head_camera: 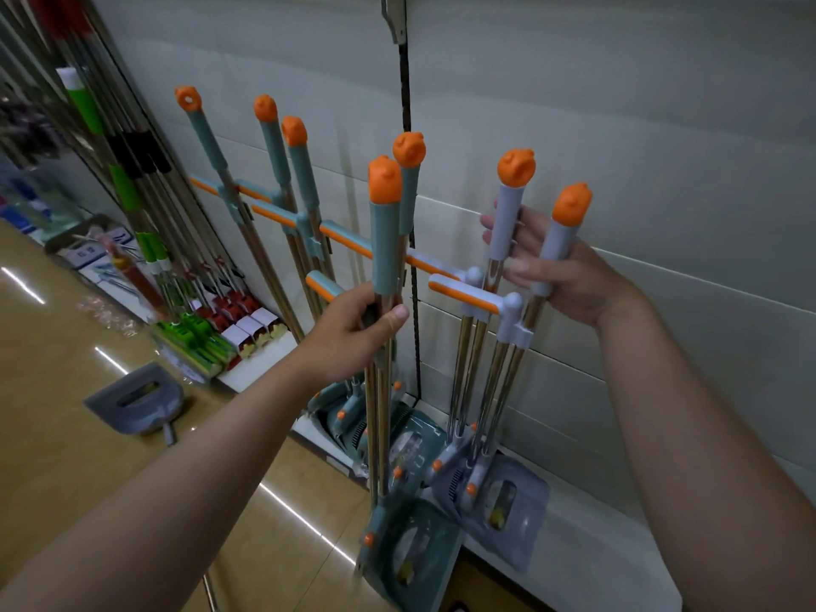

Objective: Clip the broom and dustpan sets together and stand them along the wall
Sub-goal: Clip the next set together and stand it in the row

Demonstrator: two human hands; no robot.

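Broom and dustpan set in teal (385, 240) is the one in play here. The left hand (353, 333) is wrapped round both of its steel poles just under the grip sleeve, and its dustpan (410, 554) is down at the front edge of the low white ledge (574, 545). The right hand (561, 276) is curled round the two handles of the grey set (508, 311), which stands on the ledge against the wall (662, 170).

My take: squeeze the two teal poles parallel so the clip seats fully (can't tell from this angle whether it's snapped in, the pan end is blurry). Then plant the pan flat on the ledge, between the grey set and the other teal sets (304, 205), handles leaning on the wall. Steadying the grey one meanwhile should stop a domino effect.
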